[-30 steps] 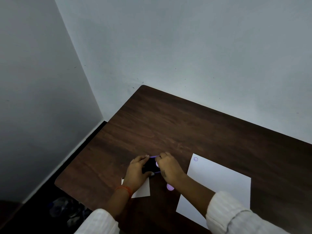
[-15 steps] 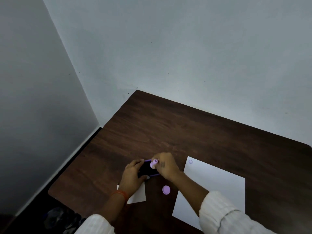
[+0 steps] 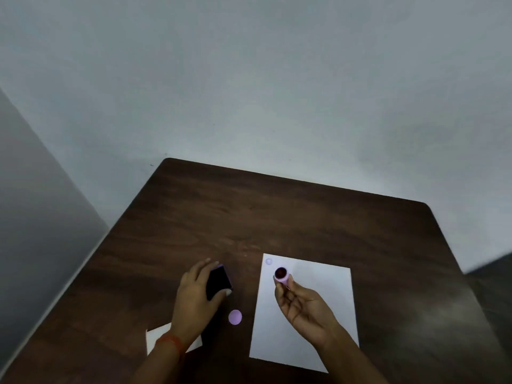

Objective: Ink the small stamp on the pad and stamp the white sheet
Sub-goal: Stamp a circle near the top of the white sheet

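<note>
The small stamp [image 3: 282, 274], a short pink cylinder with a dark inked face, is pinched at its base by the fingertips of the right hand [image 3: 303, 309]. Its face is turned up and toward the camera, so its long axis tilts back from the page rather than pointing down at it. It hovers over the upper left part of the white sheet [image 3: 313, 314]; whether it touches the paper cannot be told, though it looks lifted. At about eleven o'clock from the stamp, near the sheet's corner, sits a faint round print [image 3: 268, 261].

The coming move probably turns on that tilt: the face must roll forward and down before it can press, and bare paper lies directly beneath and toward five o'clock.

At nine o'clock from the stamp, off the sheet, the left hand [image 3: 194, 297] curls around the dark ink pad [image 3: 219, 281], steadying it on the wooden table [image 3: 304, 217]. A round lilac cap [image 3: 235, 317] lies between pad and sheet, and a small white slip [image 3: 158, 338] shows under the left wrist.
</note>
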A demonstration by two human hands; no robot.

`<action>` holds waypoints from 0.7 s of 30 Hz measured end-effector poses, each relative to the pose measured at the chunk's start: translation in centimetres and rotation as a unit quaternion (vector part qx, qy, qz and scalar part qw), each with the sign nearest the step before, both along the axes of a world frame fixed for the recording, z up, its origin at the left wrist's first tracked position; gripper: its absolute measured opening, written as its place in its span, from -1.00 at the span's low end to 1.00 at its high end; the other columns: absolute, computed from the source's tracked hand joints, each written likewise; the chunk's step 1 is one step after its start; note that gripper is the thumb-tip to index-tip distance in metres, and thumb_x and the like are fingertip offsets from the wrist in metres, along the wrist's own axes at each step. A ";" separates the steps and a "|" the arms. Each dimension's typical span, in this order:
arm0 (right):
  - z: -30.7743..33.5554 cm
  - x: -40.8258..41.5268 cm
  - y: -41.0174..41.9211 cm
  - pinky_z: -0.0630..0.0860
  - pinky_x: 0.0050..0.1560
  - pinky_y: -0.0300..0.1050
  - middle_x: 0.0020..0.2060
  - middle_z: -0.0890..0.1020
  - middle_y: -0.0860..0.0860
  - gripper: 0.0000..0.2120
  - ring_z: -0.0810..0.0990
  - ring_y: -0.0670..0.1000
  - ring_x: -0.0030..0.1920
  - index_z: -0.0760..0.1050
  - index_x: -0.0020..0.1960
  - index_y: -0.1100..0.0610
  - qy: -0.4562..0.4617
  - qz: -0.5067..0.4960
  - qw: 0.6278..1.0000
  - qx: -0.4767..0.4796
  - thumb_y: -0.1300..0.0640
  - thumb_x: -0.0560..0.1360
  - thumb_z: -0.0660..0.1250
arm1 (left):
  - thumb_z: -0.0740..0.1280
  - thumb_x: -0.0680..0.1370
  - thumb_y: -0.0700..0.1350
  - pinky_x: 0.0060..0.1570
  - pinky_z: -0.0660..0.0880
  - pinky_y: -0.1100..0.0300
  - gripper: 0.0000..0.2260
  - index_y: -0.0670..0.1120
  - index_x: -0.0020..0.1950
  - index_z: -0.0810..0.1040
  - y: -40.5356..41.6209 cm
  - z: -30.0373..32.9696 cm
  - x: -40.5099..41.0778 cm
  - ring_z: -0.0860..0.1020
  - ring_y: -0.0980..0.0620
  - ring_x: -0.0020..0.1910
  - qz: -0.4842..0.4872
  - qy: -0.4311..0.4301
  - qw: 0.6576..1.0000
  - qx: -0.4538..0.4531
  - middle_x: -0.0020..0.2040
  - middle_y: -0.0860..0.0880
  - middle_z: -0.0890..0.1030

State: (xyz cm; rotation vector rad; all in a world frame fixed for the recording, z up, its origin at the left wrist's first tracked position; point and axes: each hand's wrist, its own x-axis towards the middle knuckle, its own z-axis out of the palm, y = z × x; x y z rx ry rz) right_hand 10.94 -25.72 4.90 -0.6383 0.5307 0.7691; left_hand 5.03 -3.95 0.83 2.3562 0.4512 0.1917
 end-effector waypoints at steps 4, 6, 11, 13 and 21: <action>0.0 0.0 -1.4 0.65 -0.13 -0.04 -0.11 0.71 0.24 -0.78 0.72 0.13 -0.17 0.64 -0.06 0.34 -0.006 -0.039 0.999 0.001 0.28 0.33 0.36 | 0.46 0.39 0.04 0.40 0.26 0.02 -0.36 0.11 0.40 0.28 -2.8 0.5 3.2 0.25 0.03 0.44 -0.120 0.014 0.993 0.014 0.47 0.06 0.29; -0.2 0.2 -1.8 0.66 -0.15 -0.02 -0.13 0.72 0.24 -0.79 0.72 0.12 -0.19 0.65 -0.09 0.33 -0.018 -0.051 0.999 -0.005 0.27 0.32 0.35 | 0.45 0.38 0.06 0.43 0.22 0.01 -0.33 0.13 0.42 0.24 -3.7 0.3 4.8 0.23 0.05 0.45 -0.171 0.027 0.985 0.027 0.49 0.08 0.26; -0.6 1.0 -2.3 0.69 -0.16 -0.02 -0.16 0.72 0.22 -0.79 0.72 0.12 -0.18 0.66 -0.13 0.31 -0.042 -0.066 0.997 -0.028 0.23 0.31 0.36 | 0.45 0.35 0.14 0.49 0.05 0.04 -0.23 0.06 0.46 0.16 -4.1 -0.9 7.9 0.11 0.05 0.50 -0.264 0.071 0.961 0.051 0.53 0.05 0.17; -0.6 1.3 -2.4 0.66 -0.11 0.01 -0.15 0.72 0.23 -0.79 0.72 0.14 -0.15 0.66 -0.13 0.31 -0.052 -0.069 0.996 -0.038 0.22 0.31 0.35 | 0.43 0.36 0.16 0.50 -0.01 0.04 -0.22 0.05 0.47 0.13 -3.8 -1.5 8.6 0.06 0.03 0.52 -0.283 0.088 0.953 0.065 0.54 0.04 0.13; -1.4 3.6 0.2 0.57 -0.04 -0.20 -0.08 0.65 0.00 -0.90 0.61 0.01 -0.01 0.58 -0.06 0.06 -0.227 -0.054 0.860 -0.454 0.14 0.43 0.42 | 0.40 0.37 0.20 0.50 -0.09 0.07 -0.21 0.02 0.48 0.12 -3.2 -3.3 9.0 0.00 0.03 0.53 -0.303 0.091 0.945 0.079 0.55 0.02 0.11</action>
